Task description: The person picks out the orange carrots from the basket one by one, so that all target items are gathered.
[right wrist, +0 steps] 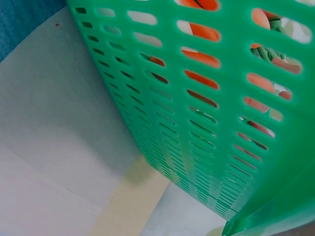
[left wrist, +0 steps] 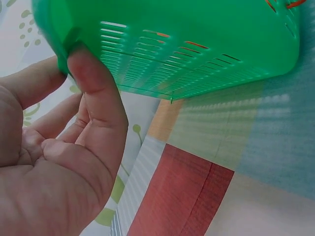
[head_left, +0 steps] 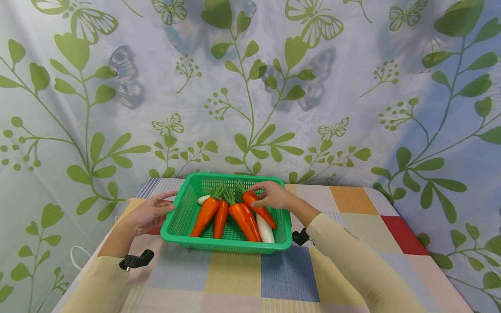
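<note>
A green plastic basket (head_left: 227, 247) with slotted walls holds several orange carrots (head_left: 205, 216) with green tops. A white radish (head_left: 265, 229) lies at its right side, and a white end of another thing (head_left: 203, 199) shows at the left. My left hand (head_left: 150, 213) pinches the basket's left rim; in the left wrist view the thumb (left wrist: 91, 73) presses on it from the near side. Inside the basket, my right hand (head_left: 274, 195) holds the rightmost carrot (head_left: 263, 211) near its top, slanting over the radish. The basket wall (right wrist: 197, 123) hides this hand in the right wrist view.
The basket stands on a table with a patchwork checked cloth (head_left: 235, 271). Behind hangs a curtain (head_left: 250, 108) printed with leaves and butterflies. A white cable (head_left: 74, 256) loops at the left table edge. Black wrist cameras (head_left: 137, 260) sit on both wrists.
</note>
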Demonstrator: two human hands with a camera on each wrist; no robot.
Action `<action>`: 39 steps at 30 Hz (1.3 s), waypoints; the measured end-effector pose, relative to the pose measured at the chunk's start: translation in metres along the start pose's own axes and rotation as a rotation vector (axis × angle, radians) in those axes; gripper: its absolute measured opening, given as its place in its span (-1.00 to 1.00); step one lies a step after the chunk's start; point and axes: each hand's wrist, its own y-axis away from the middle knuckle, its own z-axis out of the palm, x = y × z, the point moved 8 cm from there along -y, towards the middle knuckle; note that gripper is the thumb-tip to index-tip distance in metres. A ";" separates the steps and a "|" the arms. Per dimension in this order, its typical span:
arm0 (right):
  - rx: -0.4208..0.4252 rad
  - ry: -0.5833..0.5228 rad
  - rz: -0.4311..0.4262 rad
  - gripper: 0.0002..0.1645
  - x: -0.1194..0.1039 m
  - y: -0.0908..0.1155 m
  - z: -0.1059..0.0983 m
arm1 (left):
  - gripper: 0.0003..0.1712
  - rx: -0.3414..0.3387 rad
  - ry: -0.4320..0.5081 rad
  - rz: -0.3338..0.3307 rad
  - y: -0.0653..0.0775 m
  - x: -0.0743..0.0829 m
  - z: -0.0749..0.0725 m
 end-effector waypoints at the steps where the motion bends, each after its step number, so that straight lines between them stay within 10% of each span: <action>1: -0.005 -0.002 -0.004 -0.39 0.000 -0.001 0.001 | -0.16 -0.007 0.008 0.002 0.000 0.000 0.000; 39: -0.006 0.022 -0.074 -0.43 -0.003 -0.010 0.005 | -0.16 -0.035 0.061 -0.006 -0.002 -0.005 0.000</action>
